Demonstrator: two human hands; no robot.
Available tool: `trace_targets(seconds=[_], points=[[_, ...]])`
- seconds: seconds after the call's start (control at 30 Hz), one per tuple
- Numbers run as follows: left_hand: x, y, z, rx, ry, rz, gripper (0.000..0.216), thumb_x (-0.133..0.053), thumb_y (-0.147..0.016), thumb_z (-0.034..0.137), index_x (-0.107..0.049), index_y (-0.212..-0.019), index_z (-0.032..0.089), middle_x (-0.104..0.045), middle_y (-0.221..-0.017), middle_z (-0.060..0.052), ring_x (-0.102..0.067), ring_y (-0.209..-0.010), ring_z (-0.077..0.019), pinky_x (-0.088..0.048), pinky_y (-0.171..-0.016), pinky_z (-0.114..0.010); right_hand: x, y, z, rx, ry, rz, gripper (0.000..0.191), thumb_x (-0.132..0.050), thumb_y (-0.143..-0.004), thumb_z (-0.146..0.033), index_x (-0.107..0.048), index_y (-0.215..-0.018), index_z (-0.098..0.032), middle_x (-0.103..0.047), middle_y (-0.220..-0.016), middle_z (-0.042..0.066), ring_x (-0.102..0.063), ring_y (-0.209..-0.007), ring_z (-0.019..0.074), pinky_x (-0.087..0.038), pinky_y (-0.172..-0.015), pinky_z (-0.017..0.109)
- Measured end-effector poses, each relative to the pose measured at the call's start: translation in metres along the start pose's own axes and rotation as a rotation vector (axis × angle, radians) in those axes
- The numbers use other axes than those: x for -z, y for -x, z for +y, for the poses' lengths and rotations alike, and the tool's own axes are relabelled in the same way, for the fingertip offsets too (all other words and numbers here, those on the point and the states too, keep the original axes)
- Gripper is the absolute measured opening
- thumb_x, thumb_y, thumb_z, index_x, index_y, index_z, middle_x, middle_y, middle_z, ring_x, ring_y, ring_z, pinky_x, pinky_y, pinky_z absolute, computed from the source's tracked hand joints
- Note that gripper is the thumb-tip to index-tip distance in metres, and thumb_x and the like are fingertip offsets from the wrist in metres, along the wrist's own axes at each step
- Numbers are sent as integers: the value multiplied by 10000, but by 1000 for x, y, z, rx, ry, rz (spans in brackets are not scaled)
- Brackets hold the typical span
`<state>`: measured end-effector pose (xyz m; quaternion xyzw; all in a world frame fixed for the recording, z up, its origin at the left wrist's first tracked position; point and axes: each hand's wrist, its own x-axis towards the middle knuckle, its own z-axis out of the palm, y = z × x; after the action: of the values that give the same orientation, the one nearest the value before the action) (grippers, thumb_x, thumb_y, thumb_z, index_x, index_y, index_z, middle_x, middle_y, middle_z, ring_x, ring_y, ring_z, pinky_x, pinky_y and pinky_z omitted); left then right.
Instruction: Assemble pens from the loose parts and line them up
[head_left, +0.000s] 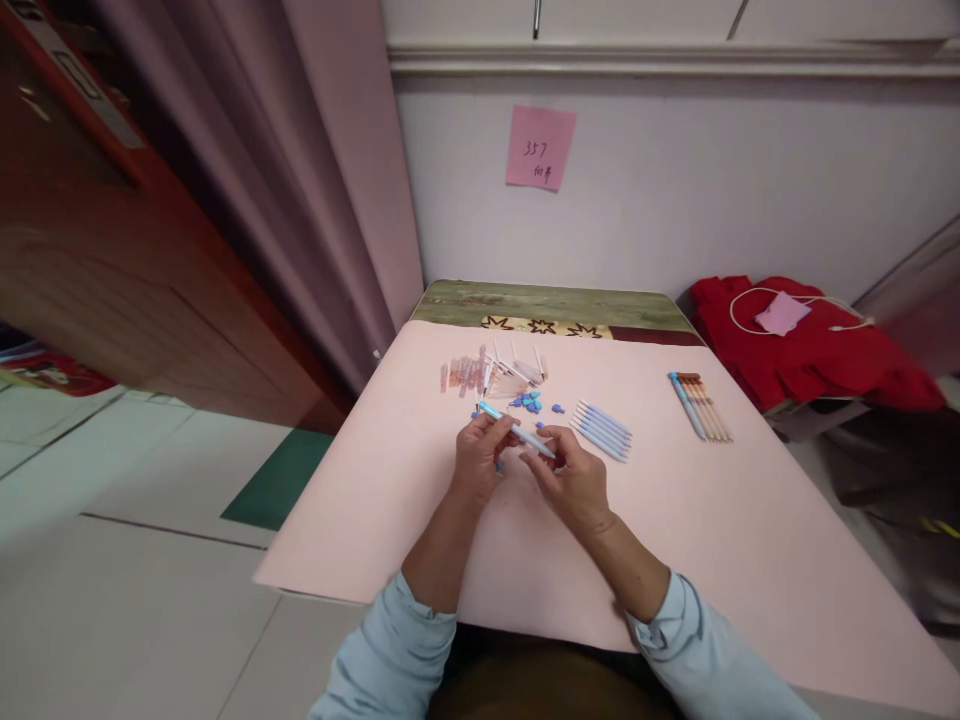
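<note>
A light blue pen (525,436) is held slantwise above the table, its brighter blue end up and to the left. My left hand (480,458) is closed around its upper part. The fingers of my right hand (576,478) pinch the lower end. Just beyond my hands lies a cluster of small blue and purple caps (529,401), with a single cap (558,408) beside it. A bit of blue shows under my left fingers, too small to make out. To the right, several light blue pen barrels (602,430) lie side by side.
Behind the caps are thin white refills (517,365) and pinkish clear pieces (466,372). A row of brown-topped pens (705,408), with one blue-topped pen (686,405), lies at the right. Red cloth (795,340) with a white cable sits past the pink-covered table (735,560).
</note>
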<state>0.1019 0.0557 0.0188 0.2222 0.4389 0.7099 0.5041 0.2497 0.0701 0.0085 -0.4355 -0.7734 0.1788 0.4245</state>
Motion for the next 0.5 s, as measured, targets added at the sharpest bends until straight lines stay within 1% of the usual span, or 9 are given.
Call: trace_targets(seconds=[0.13,0.33,0.5], points=[[0,-1,-1,-5,-3,-25,217,-796,-699,313,-725,-775,122,-676,-717,-33,-591,-619,-93,-479,-622,-217,-1,1,0,-12,7,30,209,-575,-907,-423,-625,-894,-221,-675,-711,-19,-566,-549,102,-403,-561,207],[1,-1,-3,0,10,-2,218,-794,-703,320,-722,-776,127,-687,-715,-35,-594,-620,-93,-473,-623,-215,-1,0,-1,-27,-7,43,202,-586,-898,-417,-618,-909,-218,-680,-732,-24,-581,-561,96,-410,-566,201],[2,0,-2,-12,-9,-51,223,-800,-694,302,-716,-810,131,-686,-735,-35,-603,-635,-104,-474,-640,-228,0,0,-2,-33,-14,50,230,-559,-911,-431,-620,-909,-209,-688,-730,-6,-590,-547,105,-413,-558,208]])
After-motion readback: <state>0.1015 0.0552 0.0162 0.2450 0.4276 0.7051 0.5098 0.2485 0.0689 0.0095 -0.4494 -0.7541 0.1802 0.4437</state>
